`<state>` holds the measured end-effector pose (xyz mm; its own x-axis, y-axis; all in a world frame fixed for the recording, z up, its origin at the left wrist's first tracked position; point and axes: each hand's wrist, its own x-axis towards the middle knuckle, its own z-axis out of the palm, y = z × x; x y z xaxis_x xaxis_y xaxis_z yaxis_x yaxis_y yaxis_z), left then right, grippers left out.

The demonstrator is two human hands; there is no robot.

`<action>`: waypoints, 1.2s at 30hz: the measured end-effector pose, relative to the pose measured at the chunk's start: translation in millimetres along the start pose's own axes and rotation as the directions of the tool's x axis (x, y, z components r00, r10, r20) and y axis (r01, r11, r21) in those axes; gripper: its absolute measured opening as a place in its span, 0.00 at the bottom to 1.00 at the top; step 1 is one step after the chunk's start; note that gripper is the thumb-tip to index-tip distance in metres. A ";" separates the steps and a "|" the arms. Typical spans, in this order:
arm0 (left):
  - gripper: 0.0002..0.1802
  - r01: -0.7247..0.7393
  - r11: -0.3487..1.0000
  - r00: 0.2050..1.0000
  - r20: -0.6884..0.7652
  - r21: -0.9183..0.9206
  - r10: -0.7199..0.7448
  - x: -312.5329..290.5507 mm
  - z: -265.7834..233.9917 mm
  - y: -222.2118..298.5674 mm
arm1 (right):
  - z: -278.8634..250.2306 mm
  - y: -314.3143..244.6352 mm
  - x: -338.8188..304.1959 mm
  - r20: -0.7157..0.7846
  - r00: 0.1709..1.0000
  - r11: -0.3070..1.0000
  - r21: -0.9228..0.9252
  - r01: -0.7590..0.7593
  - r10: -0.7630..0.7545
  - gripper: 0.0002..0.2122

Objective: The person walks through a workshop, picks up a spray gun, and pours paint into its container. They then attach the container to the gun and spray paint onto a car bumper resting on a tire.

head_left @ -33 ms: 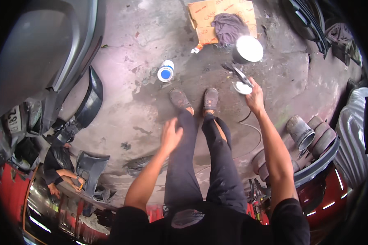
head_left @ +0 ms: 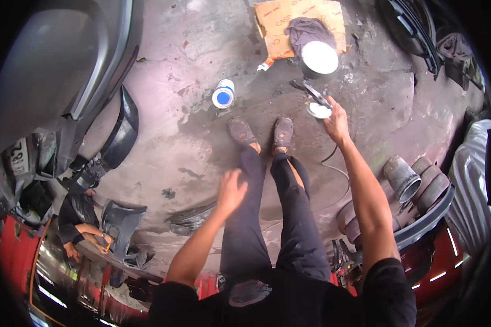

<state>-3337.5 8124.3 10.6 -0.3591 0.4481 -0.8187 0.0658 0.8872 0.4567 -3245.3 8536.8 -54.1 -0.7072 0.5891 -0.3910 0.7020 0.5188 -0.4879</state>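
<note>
My right hand [head_left: 336, 119] is closed round the handle of a spray gun [head_left: 317, 96], held out ahead above the floor. Its large round cup [head_left: 320, 58], white on top with a dark side, sticks out past the gun's body. A smaller white round part [head_left: 318, 110] sits by my fingers. From below the hand a thin air hose [head_left: 345, 177] runs down toward the floor. My left hand [head_left: 232, 192] hovers beside my left thigh, holding nothing, with fingers apart and slightly blurred. A white can with a blue lid [head_left: 223, 94] stands on the floor beyond my feet.
Grey cloth [head_left: 306, 31] lies on flattened cardboard [head_left: 278, 27] ahead. A large grey car panel [head_left: 49, 71] rises at left, near a black trim piece [head_left: 123, 125]. Another person [head_left: 81, 218] works at lower left. A dirty bucket [head_left: 402, 179] lies at right beside a curved bumper [head_left: 428, 223].
My right hand and the spray gun have shifted slightly left and away from me. My left hand has come a little nearer to my body.
</note>
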 end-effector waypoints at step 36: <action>0.16 -0.286 0.708 0.908 0.055 -0.646 0.416 -132.8 -45.5 274.2 | -116.0 -79.1 -330.4 0.615 0.772 0.928 0.172 -0.329 0.160 0.24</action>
<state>-3314.2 8303.1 260.3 -0.2477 0.7817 -0.5723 -0.4522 0.4291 0.7819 -3057.3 8373.0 204.2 -0.4857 0.1563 -0.8600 0.8701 0.1809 -0.4585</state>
